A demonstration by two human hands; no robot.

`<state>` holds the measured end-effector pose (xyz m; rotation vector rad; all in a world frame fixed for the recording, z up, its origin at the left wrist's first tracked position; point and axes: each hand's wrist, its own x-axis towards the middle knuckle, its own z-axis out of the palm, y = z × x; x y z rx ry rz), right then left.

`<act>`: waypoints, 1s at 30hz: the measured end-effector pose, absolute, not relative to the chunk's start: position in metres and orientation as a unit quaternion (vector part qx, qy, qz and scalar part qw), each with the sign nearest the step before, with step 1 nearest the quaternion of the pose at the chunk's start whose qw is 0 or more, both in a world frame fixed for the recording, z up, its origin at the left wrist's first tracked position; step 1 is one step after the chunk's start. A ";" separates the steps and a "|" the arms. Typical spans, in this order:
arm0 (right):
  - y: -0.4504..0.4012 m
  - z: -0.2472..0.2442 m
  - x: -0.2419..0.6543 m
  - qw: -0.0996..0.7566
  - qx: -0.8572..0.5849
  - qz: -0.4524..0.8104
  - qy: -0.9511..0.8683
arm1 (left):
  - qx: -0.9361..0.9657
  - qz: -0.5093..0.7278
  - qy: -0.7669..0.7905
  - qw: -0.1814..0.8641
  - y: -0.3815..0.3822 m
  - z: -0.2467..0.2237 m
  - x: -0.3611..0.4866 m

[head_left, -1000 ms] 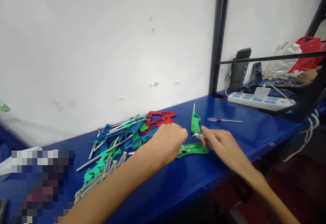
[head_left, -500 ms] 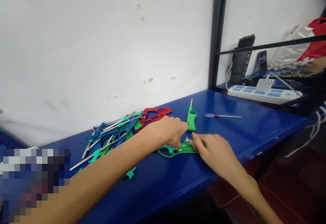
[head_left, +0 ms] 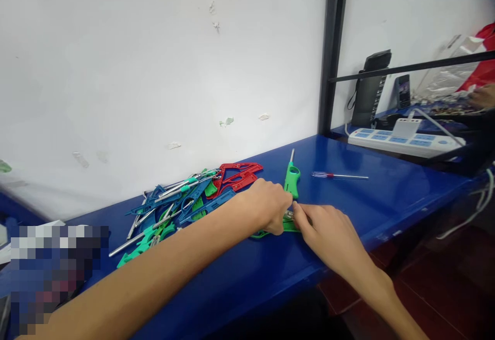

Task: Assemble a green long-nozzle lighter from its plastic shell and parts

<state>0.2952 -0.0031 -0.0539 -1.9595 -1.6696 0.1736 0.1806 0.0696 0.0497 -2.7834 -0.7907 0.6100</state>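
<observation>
Low over the blue table (head_left: 247, 283), both hands work at a green lighter casing (head_left: 293, 226) lying flat. A small clear part with metal, seemingly the fuel tank (head_left: 289, 215), shows in the gap between them. My left hand (head_left: 270, 207) is closed, fingertips pointing down at the casing; what it pinches is hidden. From the right, my right hand (head_left: 325, 229) grips the casing's end with thumb and fingers at the clear part. Just beyond the hands lies an assembled green gas lighter (head_left: 292, 181) with its metal tube pointing away.
Left of the hands, a pile holds blue casings (head_left: 209, 206), red casings (head_left: 240, 177), metal tubes and turquoise pieces. A screwdriver (head_left: 340, 176) lies to the right. Behind stand a black shelf post (head_left: 330, 56) and a white power strip (head_left: 406, 141).
My left hand has slid right along the casing, closer to my right hand, and now covers more of it. My right hand stays nearly still. The forearm now hides the loose turquoise piece.
</observation>
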 end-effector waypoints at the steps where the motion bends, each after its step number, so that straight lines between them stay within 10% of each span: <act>1: -0.003 -0.054 0.295 0.278 -0.729 0.065 -0.622 | -0.938 0.198 -0.268 0.092 0.069 0.048 0.179; 30: -0.001 -0.047 0.298 0.405 -0.618 0.188 -0.647 | -0.867 -0.240 -0.388 -0.202 0.068 -0.028 0.108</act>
